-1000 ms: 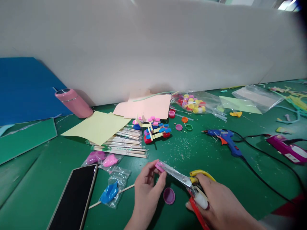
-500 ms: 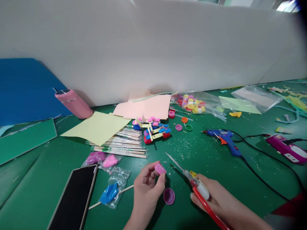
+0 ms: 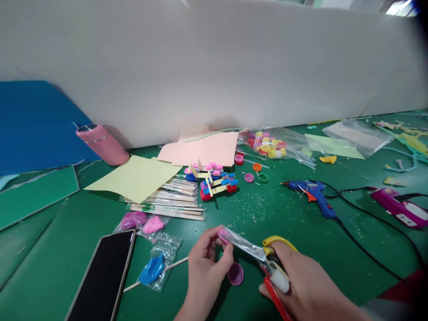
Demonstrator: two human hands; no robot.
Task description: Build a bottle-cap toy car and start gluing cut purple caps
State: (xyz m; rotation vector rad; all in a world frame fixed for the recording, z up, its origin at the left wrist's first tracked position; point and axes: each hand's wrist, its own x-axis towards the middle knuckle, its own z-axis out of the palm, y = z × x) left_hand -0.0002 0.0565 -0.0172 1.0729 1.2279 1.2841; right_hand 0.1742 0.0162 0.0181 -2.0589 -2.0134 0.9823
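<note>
Left hand (image 3: 207,264): pinching pink piece (image 3: 222,236), apparently steadying it against the scissors (image 3: 246,246). Right hand (image 3: 302,273): curled round their handles. Purple cap (image 3: 236,274): just beside left hand.

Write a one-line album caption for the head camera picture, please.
Left hand pinches a small pink piece at the blades of scissors in the right hand, above a green table.

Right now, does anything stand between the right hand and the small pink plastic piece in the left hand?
Only the metal scissors with red and yellow handles, gripped by the right hand; their blades reach the small pink plastic piece in the left hand. Nothing else visibly intervenes; the round purple plastic cap lies below the blades.
</note>
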